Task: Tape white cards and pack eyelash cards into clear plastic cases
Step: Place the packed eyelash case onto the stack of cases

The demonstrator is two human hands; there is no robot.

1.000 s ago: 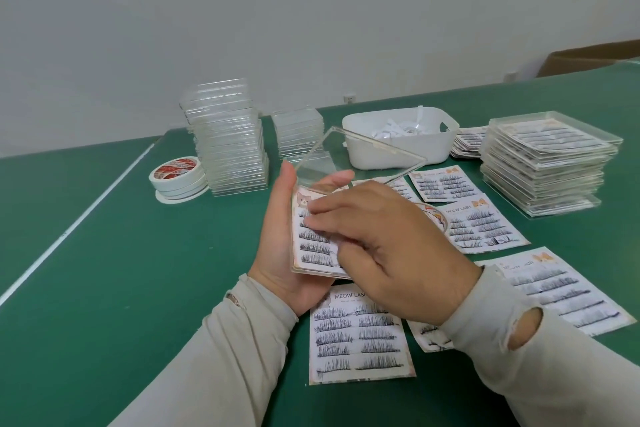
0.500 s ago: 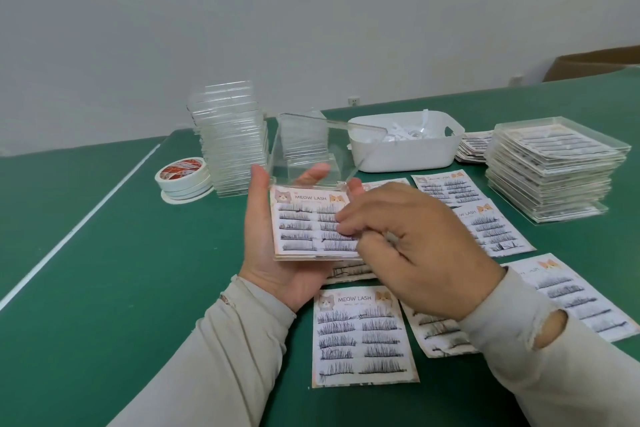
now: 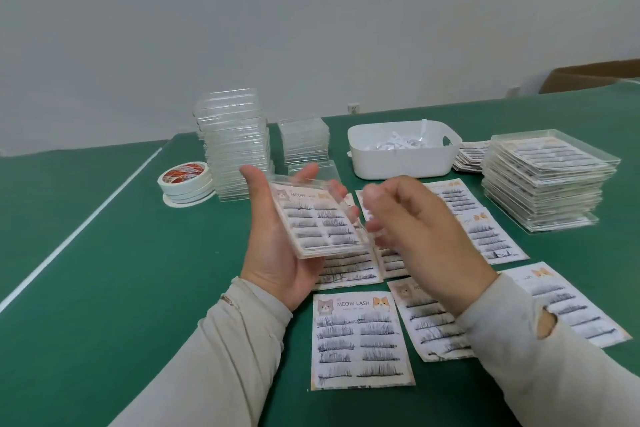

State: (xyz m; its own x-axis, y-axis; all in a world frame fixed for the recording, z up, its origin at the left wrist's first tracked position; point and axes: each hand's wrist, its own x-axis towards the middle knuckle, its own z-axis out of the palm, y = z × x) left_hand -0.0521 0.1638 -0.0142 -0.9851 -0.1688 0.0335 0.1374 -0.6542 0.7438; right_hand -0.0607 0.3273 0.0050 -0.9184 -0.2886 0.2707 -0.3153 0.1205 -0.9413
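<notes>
Far to the left of the left hand [image 3: 277, 246] sit tape rolls [image 3: 185, 181] and, just beyond its thumb, a stack of empty clear cases [image 3: 235, 146]. That hand cradles a clear case [image 3: 320, 218] with an eyelash card inside, thumb and fingers curled round its edges. Just right of the case hovers the blurred right hand [image 3: 419, 236], fingers loosely curled and apparently empty, loose eyelash cards [image 3: 362, 340] below it and a stack of packed cases [image 3: 547, 180] beyond it to the right.
</notes>
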